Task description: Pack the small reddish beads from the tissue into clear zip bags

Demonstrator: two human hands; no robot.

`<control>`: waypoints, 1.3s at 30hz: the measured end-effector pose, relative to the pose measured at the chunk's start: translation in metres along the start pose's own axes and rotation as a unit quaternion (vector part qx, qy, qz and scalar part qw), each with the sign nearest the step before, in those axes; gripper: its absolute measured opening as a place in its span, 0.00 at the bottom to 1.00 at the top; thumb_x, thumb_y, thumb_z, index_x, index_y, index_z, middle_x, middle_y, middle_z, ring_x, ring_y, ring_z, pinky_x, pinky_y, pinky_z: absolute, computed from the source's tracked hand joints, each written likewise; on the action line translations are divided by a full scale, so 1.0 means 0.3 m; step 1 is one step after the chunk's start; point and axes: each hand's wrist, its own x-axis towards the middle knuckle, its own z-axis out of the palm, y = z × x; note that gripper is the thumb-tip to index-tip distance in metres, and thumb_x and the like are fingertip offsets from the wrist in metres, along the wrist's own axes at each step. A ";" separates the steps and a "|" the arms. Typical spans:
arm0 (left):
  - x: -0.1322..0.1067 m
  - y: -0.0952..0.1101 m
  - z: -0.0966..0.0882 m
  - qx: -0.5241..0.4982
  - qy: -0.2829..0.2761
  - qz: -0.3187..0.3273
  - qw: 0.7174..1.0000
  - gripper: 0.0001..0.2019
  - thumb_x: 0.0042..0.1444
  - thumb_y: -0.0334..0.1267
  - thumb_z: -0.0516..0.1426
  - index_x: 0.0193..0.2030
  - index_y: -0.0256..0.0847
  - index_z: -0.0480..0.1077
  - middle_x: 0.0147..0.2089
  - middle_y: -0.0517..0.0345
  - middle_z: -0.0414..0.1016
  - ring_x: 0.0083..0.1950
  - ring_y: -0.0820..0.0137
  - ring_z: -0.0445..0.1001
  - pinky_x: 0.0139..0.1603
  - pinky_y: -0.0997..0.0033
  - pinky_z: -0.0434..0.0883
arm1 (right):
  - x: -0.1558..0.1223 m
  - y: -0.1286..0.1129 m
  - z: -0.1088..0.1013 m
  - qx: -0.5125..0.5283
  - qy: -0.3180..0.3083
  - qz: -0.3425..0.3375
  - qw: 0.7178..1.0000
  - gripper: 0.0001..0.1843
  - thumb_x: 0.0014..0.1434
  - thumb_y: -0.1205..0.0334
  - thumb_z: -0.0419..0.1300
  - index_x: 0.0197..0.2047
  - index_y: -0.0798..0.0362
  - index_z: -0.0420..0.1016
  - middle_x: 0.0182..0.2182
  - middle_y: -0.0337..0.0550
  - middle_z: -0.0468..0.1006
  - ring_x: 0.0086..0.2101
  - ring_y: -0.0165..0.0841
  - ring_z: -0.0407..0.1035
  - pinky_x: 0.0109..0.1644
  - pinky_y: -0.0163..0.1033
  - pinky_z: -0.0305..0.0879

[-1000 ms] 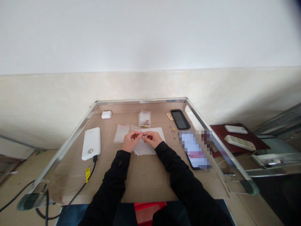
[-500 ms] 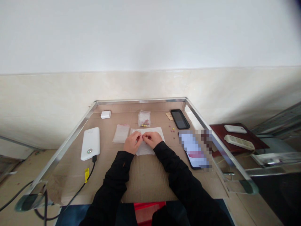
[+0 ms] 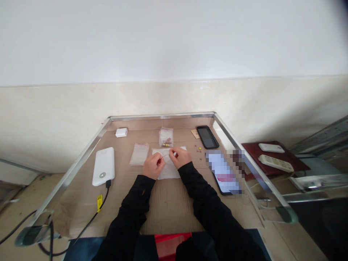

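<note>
Both hands are over a white paper sheet (image 3: pixel 170 172) on the cardboard-covered table. My left hand (image 3: pixel 154 166) is closed in a pinch, and so is my right hand (image 3: pixel 180 157), a little farther from me. Between the fingertips runs a thin reddish line, like the edge of a small clear zip bag (image 3: pixel 164 156); most of it is hard to make out. Left of the paper lies a stack of clear zip bags (image 3: pixel 139 154) with red edges. Behind the paper are filled zip bags (image 3: pixel 166 137) holding yellow and reddish-brown pieces. Several loose small pieces (image 3: pixel 200 148) lie to the right.
A white power bank (image 3: pixel 104 165) with a black cable (image 3: pixel 92 219) lies left, a white charger (image 3: pixel 121 132) behind it. On the right are a black phone (image 3: pixel 207 137) and a lit, blurred phone (image 3: pixel 224 174). A metal rail (image 3: pixel 163 116) edges the table.
My hands have moved apart: the right went slightly right and away from me, the left stayed nearly in place. A thin reddish line now shows between the fingertips.
</note>
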 end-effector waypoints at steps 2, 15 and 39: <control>-0.002 0.005 -0.003 -0.010 0.010 0.001 1.000 0.09 0.51 0.34 0.47 0.21 0.40 0.57 0.21 0.61 0.57 0.25 0.74 0.58 0.28 0.73 0.58 | 0.000 0.002 -0.002 0.001 0.012 0.000 1.000 0.10 0.53 0.62 0.50 0.30 0.52 0.72 0.28 0.41 0.75 0.23 0.27 0.63 0.30 0.32 0.55; 0.034 -0.057 0.009 -0.222 0.169 -0.223 0.934 0.20 0.53 0.47 0.49 0.50 0.40 0.59 0.49 0.49 0.64 0.42 0.71 0.67 0.36 0.74 0.65 | 0.029 0.010 -0.022 0.363 -0.033 0.107 0.925 0.11 0.49 0.56 0.53 0.28 0.56 0.70 0.19 0.38 0.70 0.16 0.23 0.60 0.18 0.29 0.57; 0.046 -0.052 0.003 -0.342 0.097 -0.227 0.906 0.14 0.49 0.45 0.54 0.34 0.34 0.69 0.26 0.56 0.71 0.28 0.75 0.69 0.28 0.76 0.66 | 0.052 0.035 -0.023 0.331 0.023 0.153 0.931 0.16 0.45 0.51 0.58 0.31 0.55 0.68 0.24 0.40 0.69 0.22 0.25 0.64 0.15 0.27 0.56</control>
